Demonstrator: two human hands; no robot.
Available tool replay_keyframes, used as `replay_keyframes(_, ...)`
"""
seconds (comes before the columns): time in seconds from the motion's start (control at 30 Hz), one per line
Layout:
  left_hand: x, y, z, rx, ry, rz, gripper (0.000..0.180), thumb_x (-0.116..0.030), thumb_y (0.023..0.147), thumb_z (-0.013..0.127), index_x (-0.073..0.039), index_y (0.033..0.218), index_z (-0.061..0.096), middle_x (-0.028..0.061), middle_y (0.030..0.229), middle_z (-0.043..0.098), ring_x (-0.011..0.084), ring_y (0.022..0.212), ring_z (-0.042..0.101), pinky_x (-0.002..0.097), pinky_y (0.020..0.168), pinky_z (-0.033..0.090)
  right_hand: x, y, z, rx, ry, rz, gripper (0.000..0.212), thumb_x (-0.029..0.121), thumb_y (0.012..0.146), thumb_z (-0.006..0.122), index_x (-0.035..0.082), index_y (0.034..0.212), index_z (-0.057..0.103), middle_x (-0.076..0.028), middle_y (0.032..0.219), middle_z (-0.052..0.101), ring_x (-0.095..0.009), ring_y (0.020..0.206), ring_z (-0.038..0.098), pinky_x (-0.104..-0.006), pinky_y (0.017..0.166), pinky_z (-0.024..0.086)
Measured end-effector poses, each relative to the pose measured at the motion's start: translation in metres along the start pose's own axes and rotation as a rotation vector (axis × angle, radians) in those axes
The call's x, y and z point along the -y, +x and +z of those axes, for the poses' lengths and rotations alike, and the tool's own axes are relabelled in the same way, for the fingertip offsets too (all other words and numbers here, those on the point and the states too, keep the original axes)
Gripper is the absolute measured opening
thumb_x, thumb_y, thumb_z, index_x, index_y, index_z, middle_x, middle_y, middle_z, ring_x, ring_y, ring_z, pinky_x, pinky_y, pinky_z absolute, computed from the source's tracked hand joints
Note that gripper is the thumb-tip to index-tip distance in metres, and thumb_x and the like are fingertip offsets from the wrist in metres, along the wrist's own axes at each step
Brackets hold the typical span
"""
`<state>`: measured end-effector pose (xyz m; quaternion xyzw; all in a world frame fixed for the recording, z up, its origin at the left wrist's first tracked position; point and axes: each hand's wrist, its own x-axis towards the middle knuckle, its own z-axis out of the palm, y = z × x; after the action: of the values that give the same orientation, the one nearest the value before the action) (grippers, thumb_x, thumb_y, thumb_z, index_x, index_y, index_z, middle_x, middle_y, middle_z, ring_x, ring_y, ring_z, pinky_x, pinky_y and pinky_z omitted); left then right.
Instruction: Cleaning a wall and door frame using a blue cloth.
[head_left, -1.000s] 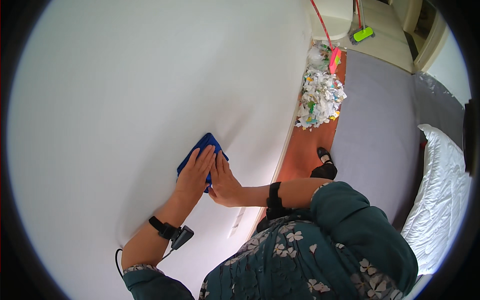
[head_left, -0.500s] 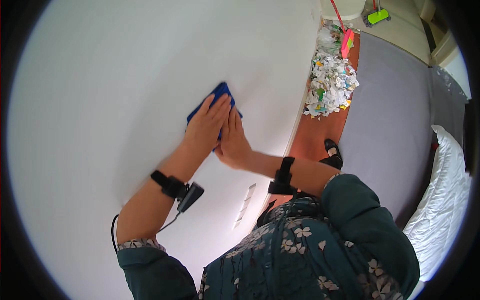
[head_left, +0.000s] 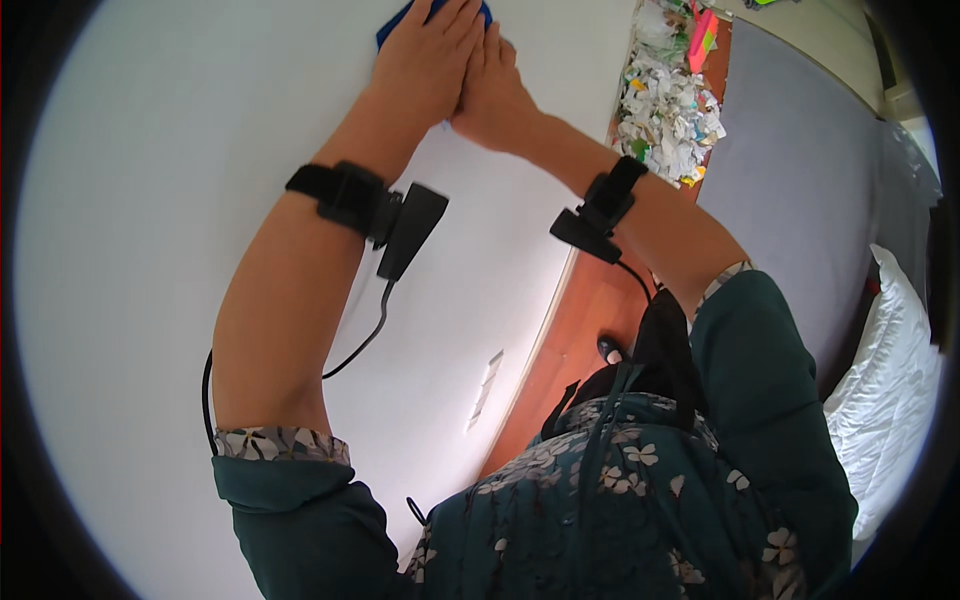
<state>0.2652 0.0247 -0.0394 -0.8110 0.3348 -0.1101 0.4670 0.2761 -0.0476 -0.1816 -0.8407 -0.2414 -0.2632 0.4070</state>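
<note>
A folded blue cloth (head_left: pixel 392 27) lies flat against the white wall (head_left: pixel 180 160) at the upper edge of the view. Most of it is covered by my hands, and its top is cut off by the frame. My left hand (head_left: pixel 425 62) presses on the cloth with fingers stretched out and flat. Close against it, my right hand (head_left: pixel 495 95) also has its fingers extended, the tips at the cloth's right part. Both arms reach up and forward, each with a black strapped device at the wrist.
To the right, a pile of paper and plastic scraps (head_left: pixel 665 115) lies along the wall on the red-brown floor (head_left: pixel 550 370). A pink brush head (head_left: pixel 702 42) rests by it. Beyond are a grey flat surface (head_left: pixel 790 190) and white quilted bedding (head_left: pixel 880 400). A slotted vent (head_left: pixel 486 390) sits low in the wall.
Both hands have slid the blue cloth upward along the wall, to the top of the view. My arms are stretched further out, and the foot has shifted down and left in the picture.
</note>
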Motion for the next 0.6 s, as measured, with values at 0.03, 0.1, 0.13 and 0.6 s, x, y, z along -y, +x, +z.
replay_keyframes(0.03,0.000,0.006,0.001,0.003,0.011,0.000,0.062,-0.028,0.090,0.058,-0.007,0.147,0.049,0.0079,0.158,0.041,0.0194,0.151,0.026,0.0455,0.125,0.009,-0.002,0.002,0.002,0.018,-0.002,0.018,0.093,0.021,0.079,0.067,-0.022,0.145,0.018,-0.045,0.150,0.021,-0.065,0.135,0.023,-0.0603,0.114,0.030)
replay_keyframes(0.1,0.002,0.020,-0.007,0.238,0.026,0.079,0.058,-0.032,0.101,0.037,-0.006,0.153,0.039,0.0101,0.163,0.031,0.0253,0.153,0.019,0.0526,0.123,0.004,0.004,0.001,-0.003,-0.023,0.077,0.078,0.091,0.022,0.081,0.067,-0.021,0.146,0.020,-0.045,0.150,0.023,-0.065,0.135,0.023,-0.0604,0.113,0.029)
replay_keyframes(0.13,0.000,0.022,-0.008,0.229,0.046,0.067,0.059,-0.033,0.101,0.038,-0.006,0.154,0.036,0.0096,0.164,0.029,0.0245,0.153,0.018,0.0520,0.124,0.004,0.000,0.000,-0.002,-0.064,0.094,0.077,0.088,0.021,0.082,0.066,-0.021,0.146,0.022,-0.045,0.150,0.024,-0.065,0.134,0.023,-0.0605,0.114,0.028)
replay_keyframes(0.6,-0.086,-0.119,-0.043,0.328,-0.021,0.188,0.062,-0.028,0.097,0.047,-0.006,0.154,0.036,0.0081,0.163,0.031,0.0232,0.154,0.017,0.0455,0.126,0.005,0.119,-0.150,0.007,0.117,0.231,0.161,0.078,0.019,0.088,0.059,-0.023,0.143,0.024,-0.047,0.149,0.018,-0.067,0.135,0.017,-0.0675,0.113,0.016)
